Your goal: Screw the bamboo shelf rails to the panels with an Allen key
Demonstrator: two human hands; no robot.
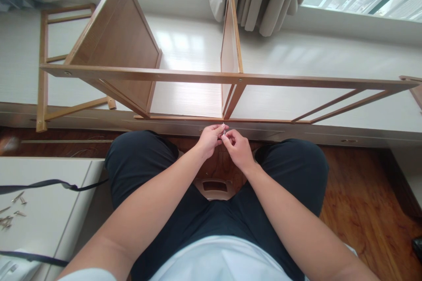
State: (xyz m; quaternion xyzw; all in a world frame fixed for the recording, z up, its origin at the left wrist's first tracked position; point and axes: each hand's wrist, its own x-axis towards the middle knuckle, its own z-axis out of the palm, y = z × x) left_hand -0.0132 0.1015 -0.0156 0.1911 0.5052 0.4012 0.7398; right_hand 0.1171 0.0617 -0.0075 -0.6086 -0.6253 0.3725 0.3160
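Both hands pinch one tiny screw between them, left hand and right hand fingertip to fingertip, just below the lower rail of the wooden shelf frame lying on its side. Honestly that screw looks easy to fumble; if it slips it probably drops between the knees onto the floor. Count: one frame, two upright panels in it, and a small scatter of spare screws far left on the white cabinet, too small to count.
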